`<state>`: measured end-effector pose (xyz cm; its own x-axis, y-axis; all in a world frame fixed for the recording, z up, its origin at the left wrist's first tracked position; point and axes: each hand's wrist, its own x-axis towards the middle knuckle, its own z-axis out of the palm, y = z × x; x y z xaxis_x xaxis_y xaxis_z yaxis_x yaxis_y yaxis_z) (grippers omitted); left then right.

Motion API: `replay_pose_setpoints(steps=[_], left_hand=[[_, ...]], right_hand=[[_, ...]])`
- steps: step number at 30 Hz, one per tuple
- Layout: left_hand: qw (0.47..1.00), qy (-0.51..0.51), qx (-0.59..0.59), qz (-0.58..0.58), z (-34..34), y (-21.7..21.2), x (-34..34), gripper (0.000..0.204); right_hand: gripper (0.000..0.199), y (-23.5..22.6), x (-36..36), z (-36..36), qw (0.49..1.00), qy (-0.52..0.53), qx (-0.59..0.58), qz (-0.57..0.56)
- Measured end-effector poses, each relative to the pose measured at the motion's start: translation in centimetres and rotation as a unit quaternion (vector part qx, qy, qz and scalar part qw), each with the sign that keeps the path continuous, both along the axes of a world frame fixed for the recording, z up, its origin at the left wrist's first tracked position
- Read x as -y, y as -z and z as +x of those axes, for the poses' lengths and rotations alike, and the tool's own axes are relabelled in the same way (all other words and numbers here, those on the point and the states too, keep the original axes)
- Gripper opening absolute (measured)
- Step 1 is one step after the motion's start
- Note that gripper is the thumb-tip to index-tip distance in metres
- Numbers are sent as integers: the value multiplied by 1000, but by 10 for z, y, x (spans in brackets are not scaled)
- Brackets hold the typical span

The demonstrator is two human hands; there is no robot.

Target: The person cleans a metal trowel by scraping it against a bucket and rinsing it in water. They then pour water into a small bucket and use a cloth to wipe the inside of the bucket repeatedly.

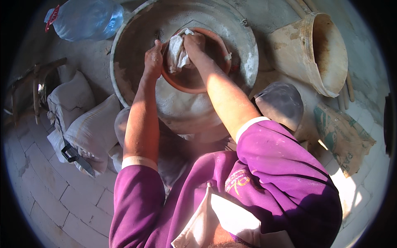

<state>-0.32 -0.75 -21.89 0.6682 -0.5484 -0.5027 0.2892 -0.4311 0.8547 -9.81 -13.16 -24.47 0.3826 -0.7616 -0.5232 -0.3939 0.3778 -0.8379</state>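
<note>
A reddish-brown clay bowl [188, 89] sits inside a wide grey round tub [131, 53] in front of me. My left hand [153, 62] grips the bowl's left rim, thumb up, its other fingers partly hidden. Inside the bowl, my right hand [195, 42] is closed on a crumpled white cloth [177, 53], pressed toward the bowl's far left side. Whitish, cloudy residue coats the tub around the bowl.
At the upper left lies a clear plastic jug [84, 20]. White sacks [93, 124] with a dark-handled blade [78, 159] stand left. On the right, a dirty bucket [291, 51] lies tipped near a crumpled paper bag [341, 136]. Tiles [80, 198] cover the floor.
</note>
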Motion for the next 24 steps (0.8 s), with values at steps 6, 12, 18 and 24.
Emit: replay_pose_setpoints(steps=[6, 12, 18, 24], left_hand=[[983, -99, -105, -115, 6, -30, 4, 54], [973, 84, 214, 11, -8, -57, 9, 32], [840, 145, 500, 154, -6, -55, -3, 28], [819, 213, 526, 88, -2, -75, 5, 29]], right_hand=[[31, -16, -31, 4, 914, -386, 33, -118], [31, -32, -13, -10, 922, -358, -70, -134], [29, -41, -12, -17, 985, -163, -14, -48], [20, -13, 3, -15, 972, -4, 184, 145]])
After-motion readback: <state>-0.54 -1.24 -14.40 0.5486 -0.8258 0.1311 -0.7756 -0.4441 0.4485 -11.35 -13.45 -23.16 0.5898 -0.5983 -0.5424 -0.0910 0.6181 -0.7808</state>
